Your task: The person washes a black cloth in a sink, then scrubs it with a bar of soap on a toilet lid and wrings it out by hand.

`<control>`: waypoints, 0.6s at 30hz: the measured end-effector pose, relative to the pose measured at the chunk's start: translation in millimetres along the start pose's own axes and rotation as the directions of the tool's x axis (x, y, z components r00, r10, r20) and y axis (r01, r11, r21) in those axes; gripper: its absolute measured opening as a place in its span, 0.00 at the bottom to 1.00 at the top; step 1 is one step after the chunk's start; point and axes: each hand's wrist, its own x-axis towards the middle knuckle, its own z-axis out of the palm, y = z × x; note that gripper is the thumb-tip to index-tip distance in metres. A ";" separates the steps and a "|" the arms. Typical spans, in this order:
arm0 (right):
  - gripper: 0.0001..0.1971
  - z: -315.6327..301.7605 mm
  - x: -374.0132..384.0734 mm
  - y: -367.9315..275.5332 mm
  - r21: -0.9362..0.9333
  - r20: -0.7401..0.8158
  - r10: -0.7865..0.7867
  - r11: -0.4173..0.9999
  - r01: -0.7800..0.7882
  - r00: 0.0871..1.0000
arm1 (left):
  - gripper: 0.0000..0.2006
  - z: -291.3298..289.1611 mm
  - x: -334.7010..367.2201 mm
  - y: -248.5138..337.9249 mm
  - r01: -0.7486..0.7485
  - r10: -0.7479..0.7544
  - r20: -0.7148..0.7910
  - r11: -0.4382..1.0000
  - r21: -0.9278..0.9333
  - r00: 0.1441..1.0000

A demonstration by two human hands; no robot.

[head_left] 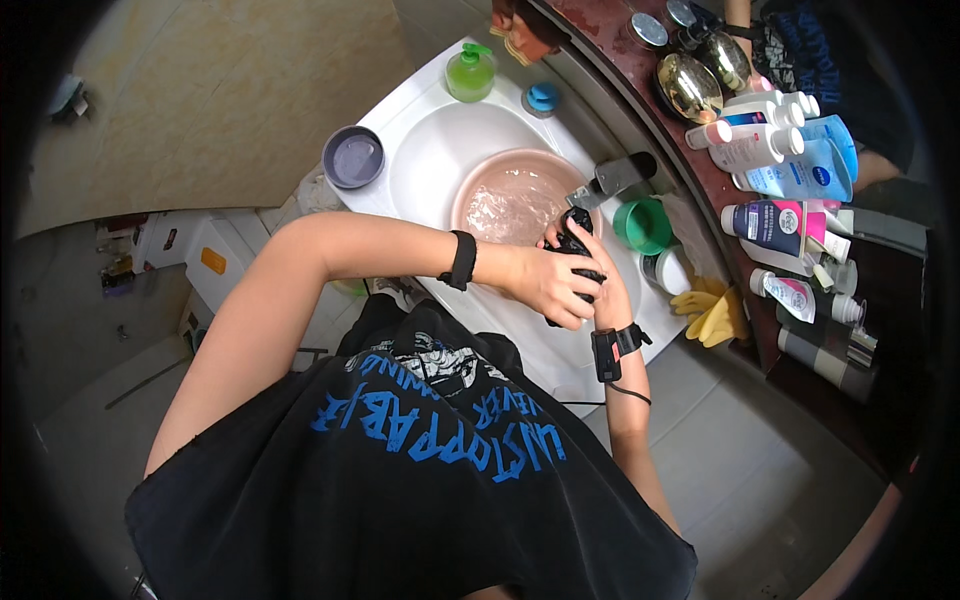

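Both my hands are closed around a bunched black cloth (571, 243), over the near right rim of a pink basin (462, 205). My left hand (545, 283) comes in from the left, its fingers curled across the lower part of the cloth. My right hand (608, 272) grips from the right side, partly covered by the left. Water ripples in the basin, which sits inside the white sink (415, 165). Just beyond the cloth is the faucet (610, 182), its spout over the basin's edge. Whether the cloth touches the water is hidden.
A green pump bottle (470, 74) and a blue-topped small item (541, 98) stand on the far rim. A grey bowl (354, 157) sits left. Right of the faucet are a green cup (642, 226), yellow gloves (712, 312) and a shelf (690, 150) crowded with bottles and tubes.
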 end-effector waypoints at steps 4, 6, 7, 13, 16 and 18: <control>0.09 4.7 5.7 -2.8 -0.332 0.065 -0.006 0.943 0.027 0.998 | 0.07 12.8 -6.6 6.1 -0.185 0.184 0.116 0.983 -0.005 0.976; 0.08 4.9 8.4 0.1 -0.425 0.062 0.014 0.905 0.014 0.998 | 0.06 18.0 -12.0 9.6 -0.201 0.200 0.132 0.980 -0.008 0.971; 0.08 3.7 8.8 2.3 -0.477 0.076 -0.010 0.878 0.045 0.997 | 0.05 21.4 -13.8 11.1 -0.226 0.228 0.198 0.974 -0.032 0.953; 0.08 -7.1 25.3 24.4 -0.703 0.140 -0.151 0.681 0.206 0.979 | 0.05 41.4 -25.9 19.1 -0.285 0.284 0.517 0.955 -0.079 0.808; 0.08 -14.1 29.7 29.0 -0.808 0.124 -0.178 0.552 0.204 0.976 | 0.08 52.9 -33.9 23.9 -0.282 0.229 0.591 0.959 -0.002 0.774; 0.08 -11.4 29.9 29.3 -0.825 0.070 -0.175 0.544 0.156 0.982 | 0.08 54.8 -38.7 24.6 -0.303 0.220 0.584 0.952 0.048 0.782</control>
